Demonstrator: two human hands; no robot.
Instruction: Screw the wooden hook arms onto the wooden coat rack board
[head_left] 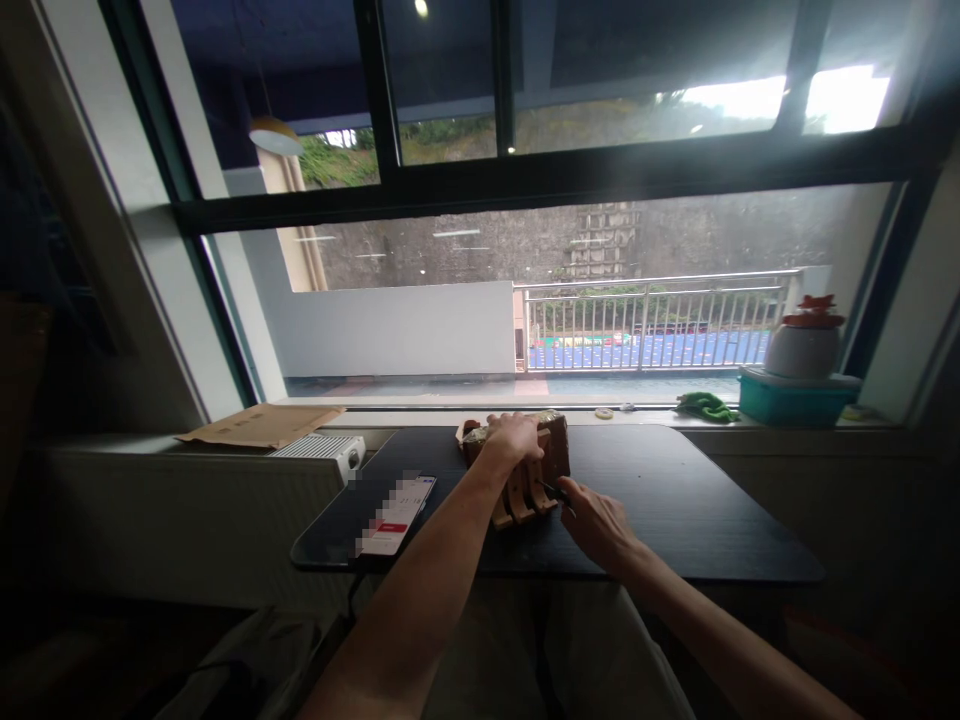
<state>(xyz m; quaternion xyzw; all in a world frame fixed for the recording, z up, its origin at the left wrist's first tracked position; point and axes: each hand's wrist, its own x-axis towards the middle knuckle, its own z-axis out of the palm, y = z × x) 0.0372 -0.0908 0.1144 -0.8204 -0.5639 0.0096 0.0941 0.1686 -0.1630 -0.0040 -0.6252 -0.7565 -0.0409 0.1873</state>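
Observation:
My left hand [514, 438] is closed over the top of a wooden piece with curved slats [517, 500], pressing it at the middle of the dark table. Right behind the slats stands a brown box-like block [556, 450] with a shiny, crinkled top. In my right hand [596, 512] is a slim dark tool [553, 490], pinched between thumb and fingers. Its tip points left and touches or nearly touches the right side of the slats. The tool's exact kind is too small to make out, and my left fingertips are partly hidden.
A phone [397, 515] lies on the black table [705, 510], left of my forearm. Along the sill are a brown envelope [262, 425], a green cloth [706, 406] and a teal box [796, 397] under a white container [804, 347]. A white radiator [330, 450] stands at the left.

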